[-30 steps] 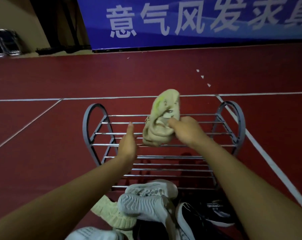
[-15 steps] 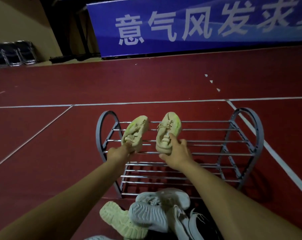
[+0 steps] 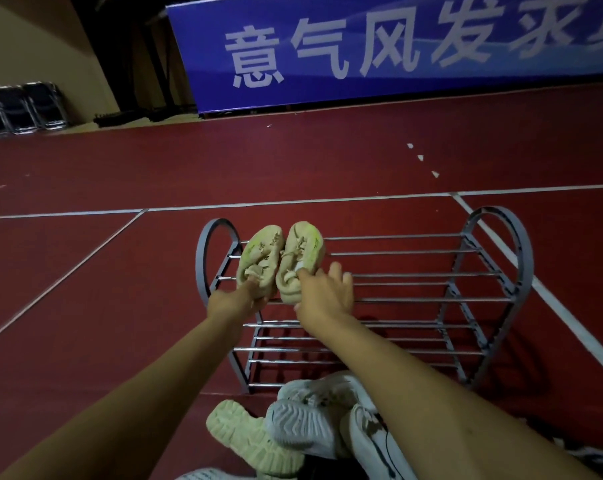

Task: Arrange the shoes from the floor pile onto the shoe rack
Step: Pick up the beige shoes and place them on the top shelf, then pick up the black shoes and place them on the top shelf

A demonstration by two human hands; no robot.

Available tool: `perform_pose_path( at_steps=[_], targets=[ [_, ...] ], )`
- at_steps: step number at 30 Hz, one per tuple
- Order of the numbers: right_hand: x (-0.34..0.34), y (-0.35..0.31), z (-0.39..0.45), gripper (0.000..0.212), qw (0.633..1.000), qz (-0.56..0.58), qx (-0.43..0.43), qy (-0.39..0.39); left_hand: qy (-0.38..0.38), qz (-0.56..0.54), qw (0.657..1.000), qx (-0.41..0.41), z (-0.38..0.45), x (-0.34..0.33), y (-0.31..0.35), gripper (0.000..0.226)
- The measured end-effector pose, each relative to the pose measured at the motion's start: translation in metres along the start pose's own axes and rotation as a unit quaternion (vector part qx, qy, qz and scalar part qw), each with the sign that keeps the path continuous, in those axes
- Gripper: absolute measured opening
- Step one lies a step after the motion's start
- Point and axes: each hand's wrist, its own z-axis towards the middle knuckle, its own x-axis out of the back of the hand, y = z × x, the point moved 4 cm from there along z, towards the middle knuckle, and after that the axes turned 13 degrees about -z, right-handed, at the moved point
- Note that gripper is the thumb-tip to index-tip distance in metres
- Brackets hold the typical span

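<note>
Here both hands (image 3: 230, 301) (image 3: 322, 294) set the beige pair (image 3: 281, 259) on the rack's (image 3: 414, 252) top left; left fingers pinched a heel, right fingers spread, loosening; the floor pile (image 3: 303, 424) looked next

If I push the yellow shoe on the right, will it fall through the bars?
Probably not: the right beige shoe spans several bars of the shoe rack. It might slide, since the bars look smooth. It seems light and soft, as the right hand steadies it with fingertips only.

banner text (image 3: 362, 50): cut off right | floor pile (image 3: 303, 431): cropped at bottom edge
</note>
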Motion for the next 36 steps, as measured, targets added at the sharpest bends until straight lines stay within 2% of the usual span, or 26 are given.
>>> perform_pose_path(
  at_steps=[4,6,8,10,13,15,17,20,22,25,27,31,34,36],
  targets=[
    [-0.008,0.002,0.008,0.056,0.992,0.124,-0.001,-0.015,0.021,0.004,1.0,-0.007,0.0,0.004,-0.001,0.02],
    [-0.019,0.007,0.008,0.073,0.986,0.157,0.002,-0.052,0.031,0.03,0.999,-0.02,0.0,0.01,-0.001,0.036],
    [-0.024,0.014,0.006,0.092,0.98,0.183,0.011,-0.082,0.036,0.087,0.995,-0.03,-0.002,0.018,-0.002,0.042],
    [-0.024,0.022,0.003,0.102,0.978,0.187,0.028,-0.091,0.036,0.122,0.991,-0.038,-0.001,0.028,-0.004,0.046],
    [-0.017,0.036,-0.008,0.098,0.985,0.163,0.038,-0.036,0.03,0.132,0.99,-0.04,0.002,0.042,0.0,0.037],
    [-0.014,0.052,-0.016,0.086,0.989,0.142,0.035,-0.006,0.006,0.149,0.989,-0.026,-0.003,0.047,-0.001,0.036],
    [-0.014,0.07,-0.026,0.067,0.993,0.108,0.04,-0.008,-0.02,0.219,0.975,-0.023,-0.012,0.054,-0.009,0.037],
    [-0.013,0.094,-0.041,0.034,0.994,0.076,0.044,-0.063,-0.074,0.359,0.93,-0.014,-0.03,0.062,-0.034,0.042],
    [-0.013,0.102,-0.053,0.025,0.991,0.062,0.046,-0.11,-0.124,0.436,0.891,-0.029,-0.046,0.055,-0.048,0.051],
    [-0.015,0.106,-0.074,0.02,0.982,0.012,0.078,-0.171,-0.215,0.506,0.833,-0.063,-0.075,0.033,-0.071,0.045],
    [-0.02,0.108,-0.089,0.016,0.972,-0.027,0.105,-0.207,-0.262,0.525,0.806,-0.073,-0.092,0.022,-0.09,0.038],
    [-0.032,0.116,-0.113,0.017,0.958,-0.06,0.134,-0.246,-0.293,0.565,0.768,-0.071,-0.105,0.021,-0.132,0.046],
    [-0.04,0.123,-0.126,0.021,0.96,-0.035,0.12,-0.251,-0.335,0.626,0.699,-0.086,-0.117,0.032,-0.161,0.04],
    [-0.05,0.126,-0.138,0.018,0.965,-0.006,0.093,-0.247,-0.394,0.643,0.654,-0.059,-0.131,0.051,-0.181,0.037]
  ],
)
